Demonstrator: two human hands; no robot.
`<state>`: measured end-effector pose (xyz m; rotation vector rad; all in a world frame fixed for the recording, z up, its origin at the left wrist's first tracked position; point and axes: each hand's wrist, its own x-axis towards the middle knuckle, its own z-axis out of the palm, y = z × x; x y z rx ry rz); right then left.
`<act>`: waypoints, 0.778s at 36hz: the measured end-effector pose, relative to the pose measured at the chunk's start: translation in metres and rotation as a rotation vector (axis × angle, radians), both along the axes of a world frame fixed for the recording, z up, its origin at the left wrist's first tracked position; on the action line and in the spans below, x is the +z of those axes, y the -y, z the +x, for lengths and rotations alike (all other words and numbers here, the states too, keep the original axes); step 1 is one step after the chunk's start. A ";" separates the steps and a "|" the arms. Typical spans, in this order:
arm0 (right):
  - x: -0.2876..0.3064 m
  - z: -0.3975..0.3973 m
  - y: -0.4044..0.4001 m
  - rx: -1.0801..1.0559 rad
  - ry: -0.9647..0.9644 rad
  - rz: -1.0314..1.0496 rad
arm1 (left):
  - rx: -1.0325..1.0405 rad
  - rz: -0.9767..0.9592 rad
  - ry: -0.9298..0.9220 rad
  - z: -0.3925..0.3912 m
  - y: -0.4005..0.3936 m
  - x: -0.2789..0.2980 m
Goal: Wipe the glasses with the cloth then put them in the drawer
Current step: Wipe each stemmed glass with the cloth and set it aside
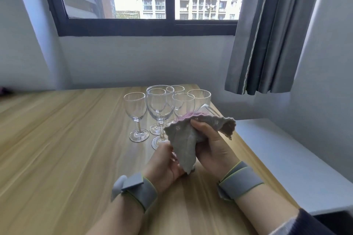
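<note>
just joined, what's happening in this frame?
A person is wiping a clear glass with a grey cloth. The right hand grips the cloth-wrapped glass, tilted over the wooden table; the left hand holds the cloth's lower end. Four wine glasses and a ribbed tumbler stand upright behind, near the table's far edge. No drawer is in view.

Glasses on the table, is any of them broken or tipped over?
None looks broken. The stemmed glasses and the ribbed tumbler stand upright on the table. Only the glass in the cloth is tilted, because both hands hold it for wiping.
</note>
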<state>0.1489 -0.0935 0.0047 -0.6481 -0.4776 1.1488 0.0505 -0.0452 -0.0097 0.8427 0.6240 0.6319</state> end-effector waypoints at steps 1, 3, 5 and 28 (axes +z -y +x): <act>0.000 -0.001 0.000 -0.013 -0.007 -0.009 | 0.041 -0.011 -0.009 0.003 0.002 0.001; 0.000 -0.003 0.001 -0.032 -0.021 -0.010 | 0.123 0.025 -0.080 0.009 0.003 -0.001; 0.001 -0.005 0.001 -0.057 -0.031 -0.012 | 0.195 0.131 -0.167 0.013 -0.001 -0.005; -0.002 0.007 0.001 -0.148 -0.176 -0.120 | 0.282 0.759 -0.275 -0.002 -0.020 -0.012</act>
